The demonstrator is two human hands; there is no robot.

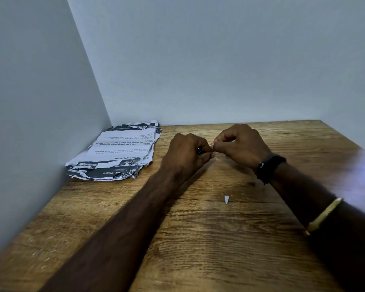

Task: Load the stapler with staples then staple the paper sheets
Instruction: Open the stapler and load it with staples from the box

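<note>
Here, both hands met above the wooden surface (198,239), with the paper stack as the landmark for every place given.
Paper sheets (118,152): a ragged, torn-edged printed stack lying flat in the corner where the two walls met, apparently set aside there to leave working room until stapling.
Left hand (185,157): just right of the stack, its grip closed around a small dark object, of which only a glossy tip (199,150) showed between the fingers; judged to be the stapler, though too little was visible to be sure.
Right hand (240,144): farther right of the stack, touching the left hand, thumb and forefinger pinched on something small and pale (212,145); possibly a strip of staples, but too small to tell.
Reason for the hold: the left hand probably steadied the object while the right worked at its end, which suits loading.
Task stage: judged to be the loading step, with the sheets not yet stapled.
Wrist wear: a dark band (269,167) and a gold bangle (325,213) on the right arm.
Scrap (226,199): a white paper fragment on the surface, well right of the stack and nearer the camera.
</note>
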